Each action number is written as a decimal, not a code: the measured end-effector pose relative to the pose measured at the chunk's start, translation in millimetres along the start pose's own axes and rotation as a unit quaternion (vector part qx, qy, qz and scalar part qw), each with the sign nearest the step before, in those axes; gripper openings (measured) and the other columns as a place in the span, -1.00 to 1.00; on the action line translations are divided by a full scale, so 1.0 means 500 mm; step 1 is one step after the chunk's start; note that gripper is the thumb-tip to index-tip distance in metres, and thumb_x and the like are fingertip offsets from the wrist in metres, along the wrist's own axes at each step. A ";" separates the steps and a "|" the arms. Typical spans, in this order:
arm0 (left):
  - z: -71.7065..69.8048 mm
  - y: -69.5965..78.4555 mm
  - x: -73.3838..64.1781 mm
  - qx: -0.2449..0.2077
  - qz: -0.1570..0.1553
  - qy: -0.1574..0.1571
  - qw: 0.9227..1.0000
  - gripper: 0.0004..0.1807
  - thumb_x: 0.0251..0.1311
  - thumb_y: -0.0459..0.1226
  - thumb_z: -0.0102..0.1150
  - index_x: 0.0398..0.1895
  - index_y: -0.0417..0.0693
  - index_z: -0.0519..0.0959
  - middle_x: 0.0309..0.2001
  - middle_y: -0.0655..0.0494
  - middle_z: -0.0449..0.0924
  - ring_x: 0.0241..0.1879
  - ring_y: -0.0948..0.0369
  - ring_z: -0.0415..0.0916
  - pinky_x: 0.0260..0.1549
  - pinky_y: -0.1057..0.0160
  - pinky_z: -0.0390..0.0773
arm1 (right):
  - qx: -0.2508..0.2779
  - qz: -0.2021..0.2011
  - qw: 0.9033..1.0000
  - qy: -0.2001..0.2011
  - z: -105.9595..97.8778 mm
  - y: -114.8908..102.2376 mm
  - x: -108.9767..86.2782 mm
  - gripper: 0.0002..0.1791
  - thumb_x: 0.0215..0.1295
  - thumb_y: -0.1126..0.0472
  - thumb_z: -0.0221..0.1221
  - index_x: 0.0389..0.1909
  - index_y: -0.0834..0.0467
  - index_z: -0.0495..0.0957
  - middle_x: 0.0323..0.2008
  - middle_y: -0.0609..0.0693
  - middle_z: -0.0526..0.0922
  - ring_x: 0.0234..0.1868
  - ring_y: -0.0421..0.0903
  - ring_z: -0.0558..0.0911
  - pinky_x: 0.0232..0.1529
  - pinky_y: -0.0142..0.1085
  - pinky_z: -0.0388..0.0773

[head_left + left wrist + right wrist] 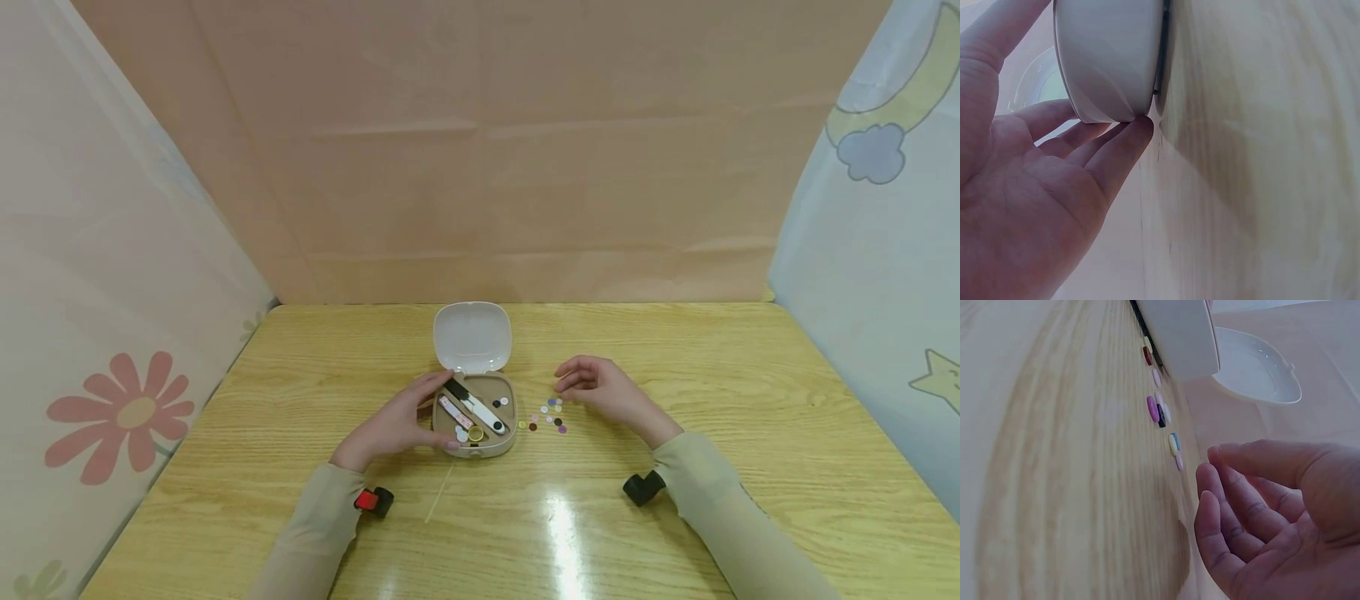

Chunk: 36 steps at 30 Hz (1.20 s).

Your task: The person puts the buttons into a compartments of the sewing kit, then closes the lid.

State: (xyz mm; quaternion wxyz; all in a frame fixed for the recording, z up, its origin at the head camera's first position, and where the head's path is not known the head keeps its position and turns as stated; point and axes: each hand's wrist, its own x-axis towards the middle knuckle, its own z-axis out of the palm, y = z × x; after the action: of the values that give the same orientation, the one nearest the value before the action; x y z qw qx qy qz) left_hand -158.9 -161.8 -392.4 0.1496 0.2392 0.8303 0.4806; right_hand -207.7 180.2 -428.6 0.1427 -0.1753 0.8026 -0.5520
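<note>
A white box [480,451] stands on the table with its lid [472,337] raised at the back. Its beige tray holds a white tool with a black end [483,412], a pink patterned strip [456,412], a yellow ring [476,433], white discs and two small buttons. My left hand [393,425] holds the box from the left, thumb at the front and fingers along the side; the left wrist view shows fingertips on its wall [1110,56]. Right of the box lie several coloured buttons [549,419]. Just beyond them hovers my right hand [603,390], fingers loosely bent, nothing visible between them.
A thin pale stick or strand [440,493] lies on the wooden table [300,358] in front of the box. An orange-brown sheet [480,150] hangs behind the table, with patterned sheets on both sides.
</note>
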 end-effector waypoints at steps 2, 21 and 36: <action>0.000 0.000 0.000 0.001 0.000 -0.001 1.000 0.08 -0.11 -0.32 0.52 0.45 -0.30 0.05 0.42 -0.22 0.01 0.37 -0.09 0.05 0.27 -0.07 0.22 | 0.000 -0.002 1.000 -0.007 -0.001 0.002 0.001 -0.65 0.25 0.45 0.18 0.03 0.48 0.42 -0.15 0.29 0.61 -0.12 0.13 0.61 -0.14 -0.30 0.60; 0.006 -0.069 0.018 0.008 -0.002 0.007 1.000 0.14 -0.19 -0.12 0.56 0.49 -0.05 0.08 0.44 0.03 0.03 0.38 0.07 0.05 0.27 0.08 0.26 | -0.006 -0.012 0.999 -0.036 0.000 0.009 0.008 -0.66 0.20 0.52 0.18 0.00 0.47 0.43 -0.20 0.27 0.62 -0.15 0.13 0.60 -0.24 -0.35 0.57; 0.004 -0.021 0.008 0.004 -0.012 0.006 1.000 0.10 -0.15 -0.31 0.54 0.47 -0.24 0.06 0.44 -0.16 0.00 0.38 -0.06 0.03 0.28 -0.03 0.21 | -0.022 0.010 0.999 -0.029 0.005 0.012 0.013 -0.68 0.18 0.54 0.16 -0.02 0.43 0.45 -0.25 0.22 0.63 -0.20 0.10 0.60 -0.31 -0.33 0.56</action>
State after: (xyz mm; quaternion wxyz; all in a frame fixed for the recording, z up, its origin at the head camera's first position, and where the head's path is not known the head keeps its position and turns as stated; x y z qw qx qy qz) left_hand -163.8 -162.7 -402.3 0.1490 0.2271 0.8359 0.4770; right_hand -213.1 176.9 -435.2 0.1677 -0.1860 0.8118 -0.5275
